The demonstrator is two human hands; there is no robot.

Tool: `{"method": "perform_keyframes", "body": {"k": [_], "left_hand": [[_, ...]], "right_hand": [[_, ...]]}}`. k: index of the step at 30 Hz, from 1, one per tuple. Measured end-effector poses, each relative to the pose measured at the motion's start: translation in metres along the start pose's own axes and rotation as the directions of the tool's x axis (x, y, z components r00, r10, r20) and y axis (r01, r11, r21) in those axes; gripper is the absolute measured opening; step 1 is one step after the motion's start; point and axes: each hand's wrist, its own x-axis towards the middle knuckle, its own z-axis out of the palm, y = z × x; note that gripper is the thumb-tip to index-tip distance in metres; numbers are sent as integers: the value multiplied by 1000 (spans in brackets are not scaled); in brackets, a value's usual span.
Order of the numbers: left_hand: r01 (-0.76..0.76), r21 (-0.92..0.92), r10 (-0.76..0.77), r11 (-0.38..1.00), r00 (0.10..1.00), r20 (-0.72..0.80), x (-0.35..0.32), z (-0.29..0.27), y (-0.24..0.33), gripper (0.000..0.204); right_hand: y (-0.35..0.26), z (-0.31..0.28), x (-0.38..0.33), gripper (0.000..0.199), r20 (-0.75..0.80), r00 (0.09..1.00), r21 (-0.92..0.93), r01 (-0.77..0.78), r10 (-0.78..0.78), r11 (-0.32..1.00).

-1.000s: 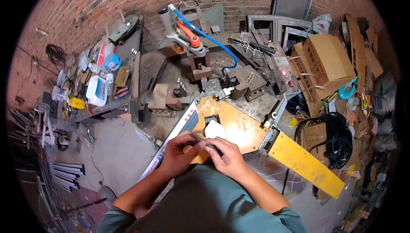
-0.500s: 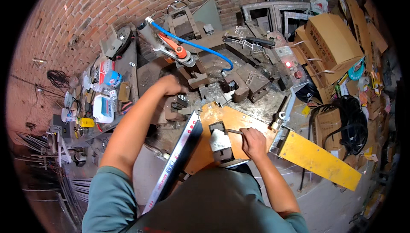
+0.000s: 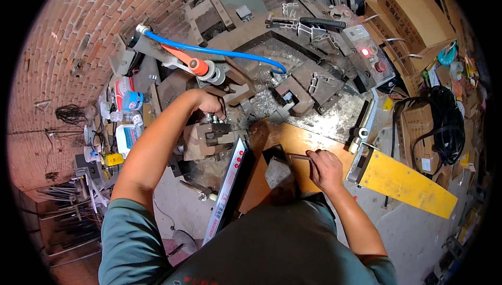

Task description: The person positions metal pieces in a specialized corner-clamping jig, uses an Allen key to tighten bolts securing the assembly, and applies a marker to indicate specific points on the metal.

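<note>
My left hand (image 3: 210, 103) reaches into the machine on the left, its fingers curled down beside several small upright metal bolts (image 3: 215, 118) on a dark steel block (image 3: 201, 141). Whatever lies between those fingers is hidden. Over the orange-brown board (image 3: 319, 139), my right hand (image 3: 327, 170) is closed on a thin dark metal rod (image 3: 300, 157) that sticks out to the left. The rod's tip is close to a grey metal block (image 3: 280, 172) on the board. Just behind my left hand stands an orange lever (image 3: 197, 66) with a clamp.
A blue hose (image 3: 219, 52) arches over the machine. A long labelled metal strip (image 3: 226, 191) slants toward my body. To the right are a yellow plate (image 3: 410, 183), a control box with a red light (image 3: 365, 52) and cardboard boxes (image 3: 413, 15). Bottles (image 3: 135, 100) stand left.
The view has shifted, so the machine appears larger and tilted. My left hand's fingers now show next to the bolts. My right hand still grips the rod near the block.
</note>
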Motion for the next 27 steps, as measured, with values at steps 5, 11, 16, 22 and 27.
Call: {"method": "perform_keyframes", "body": {"k": [5, 11, 16, 22, 27], "left_hand": [[246, 86, -244, 965, 969, -29, -22, -1, 40, 46], [93, 386, -28, 918, 985, -172, -16, 6, 28, 52], [103, 248, -85, 963, 993, -83, -25, -2, 42, 78], [297, -31, -295, 954, 954, 56, -3, 3, 27, 64], [285, -205, -288, 936, 957, 15, 0, 18, 22, 36]], "right_hand": [[-1, -3, 2, 33, 30, 999, -4, -36, 37, 999], [-1, -2, 8, 34, 55, 998, 26, -41, 40, 999], [0, -3, 6, 35, 59, 996, 27, -65, 63, 998], [-1, -5, 10, 33, 75, 994, 55, -86, 82, 995], [-1, -6, 9, 33, 72, 993, 64, -100, 95, 993]]}}
